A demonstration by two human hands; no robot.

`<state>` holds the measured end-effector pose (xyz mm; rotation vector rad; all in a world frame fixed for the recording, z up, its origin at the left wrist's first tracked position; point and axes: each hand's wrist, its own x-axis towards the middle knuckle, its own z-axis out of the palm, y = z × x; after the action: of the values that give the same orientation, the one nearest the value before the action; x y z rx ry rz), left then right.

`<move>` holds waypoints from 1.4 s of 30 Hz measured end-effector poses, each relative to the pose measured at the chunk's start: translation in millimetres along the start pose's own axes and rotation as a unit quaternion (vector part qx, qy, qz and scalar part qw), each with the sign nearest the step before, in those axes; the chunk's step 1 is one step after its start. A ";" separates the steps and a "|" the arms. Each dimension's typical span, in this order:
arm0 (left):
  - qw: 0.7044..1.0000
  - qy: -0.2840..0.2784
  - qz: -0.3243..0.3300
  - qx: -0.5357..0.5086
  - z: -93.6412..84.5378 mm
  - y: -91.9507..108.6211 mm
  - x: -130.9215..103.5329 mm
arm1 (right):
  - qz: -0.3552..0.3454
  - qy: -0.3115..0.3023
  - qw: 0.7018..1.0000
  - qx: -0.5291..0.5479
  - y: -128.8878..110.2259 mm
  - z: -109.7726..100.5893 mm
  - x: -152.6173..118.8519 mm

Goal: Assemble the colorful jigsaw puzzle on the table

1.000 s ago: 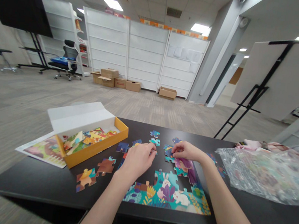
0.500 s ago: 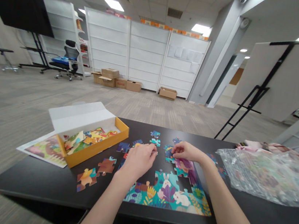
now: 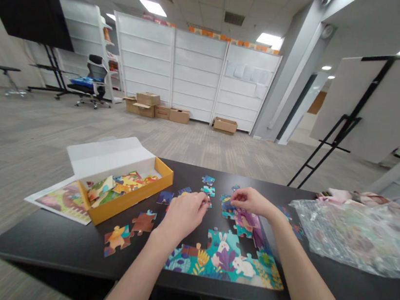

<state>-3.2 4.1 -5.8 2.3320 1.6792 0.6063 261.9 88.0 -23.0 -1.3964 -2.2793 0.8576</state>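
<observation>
My left hand (image 3: 185, 213) is closed, palm down, its fingertips pinching a jigsaw puzzle piece (image 3: 209, 204) that mostly hides behind them. Just beyond it lie a teal puzzle piece (image 3: 208, 191) and a blue one (image 3: 208, 180). My right hand (image 3: 252, 201) has its thumb and fingers pressed together at the edge of a dark blue puzzle piece (image 3: 227, 203). Beneath and in front of the hands spreads a partly joined puzzle (image 3: 225, 256) with white rabbits and plants, with a gap toward its right side. Part of its left side is covered by my left hand and forearm.
An open yellow box (image 3: 130, 203) with several loose pieces stands at the left on a printed picture sheet (image 3: 62, 201). Brown puzzle pieces (image 3: 144, 222) lie before it. Clear plastic packaging (image 3: 351, 234) covers the right of the black table (image 3: 61, 250).
Both hands stay nearly in place, with only slight shifts of the fingers. The right hand has risen a touch and the view has moved very slightly.
</observation>
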 end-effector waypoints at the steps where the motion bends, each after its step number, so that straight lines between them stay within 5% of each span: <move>1: 1.000 -0.002 -0.003 0.009 -0.7 -1.2 -0.1 | 0.003 0.008 1.000 -0.002 1.2 -1.0 0.3; 4: 0.998 -0.012 -0.025 0.048 -2.9 -7.8 0.4 | 0.034 0.085 0.994 -0.057 8.8 -6.2 0.4; 8: 0.991 -0.003 -0.100 0.087 -8.4 -21.0 1.7 | 0.118 0.237 0.947 -0.180 24.4 -14.3 -2.3; 11: 0.987 0.002 -0.137 0.089 -13.7 -30.2 2.0 | 0.151 0.274 0.922 -0.227 31.2 -16.0 -3.3; 15: 0.987 0.005 -0.139 0.083 -15.4 -36.7 1.7 | 0.042 0.259 0.938 -0.228 23.2 -1.9 5.6; 19: 0.989 0.006 -0.123 0.080 -11.8 -35.7 2.2 | -0.123 0.160 0.957 -0.207 1.7 31.0 21.3; 22: 0.991 0.009 -0.108 0.082 -9.6 -32.0 2.7 | -0.177 0.108 0.953 -0.219 -9.1 51.6 28.4; 36: 0.992 0.008 -0.092 0.087 -11.9 -27.1 2.9 | -0.098 0.158 0.969 -0.161 -7.5 63.5 36.6; 42: 0.997 -0.023 -0.022 0.077 -4.9 -23.4 1.5 | -0.106 0.179 0.962 -0.174 -7.8 64.8 33.1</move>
<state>-25.0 12.9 -10.3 2.3838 1.8109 0.4255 204.8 94.0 -68.4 -1.2788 -2.3004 0.1232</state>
